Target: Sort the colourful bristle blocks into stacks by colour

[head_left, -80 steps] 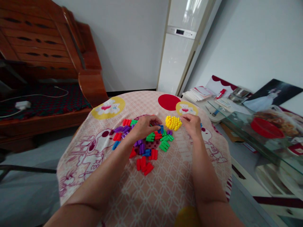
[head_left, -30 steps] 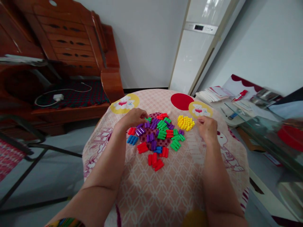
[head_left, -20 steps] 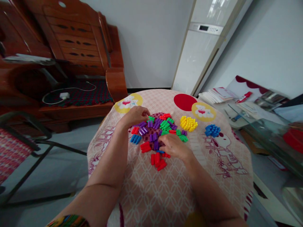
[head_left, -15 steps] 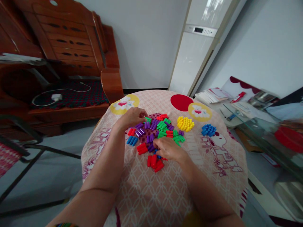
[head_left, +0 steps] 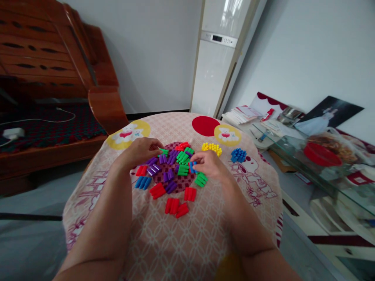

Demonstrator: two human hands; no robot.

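Observation:
A heap of small plastic pegs [head_left: 171, 171] in red, green, purple and blue lies on a round table covered by a pink cartoon cloth [head_left: 187, 234]. My left hand [head_left: 140, 150] rests curled at the heap's far left edge, fingertips on a green peg [head_left: 164, 151]. My right hand [head_left: 206, 166] hovers over the heap's right side, pinching a blue peg [head_left: 191, 167]. Beyond it stand a sorted yellow cluster [head_left: 211, 148] and a sorted blue cluster [head_left: 238, 155].
A wooden bench [head_left: 55, 97] with a white charger and cable stands at the left. A tall white air conditioner [head_left: 216, 58] is behind the table. At the right, a glass-topped table [head_left: 316, 164] carries papers, a red bowl and a framed photo.
My right hand went from beside the blue cluster down into the heap, then rose to its right side with a blue peg. The left hand stayed at the heap's left edge.

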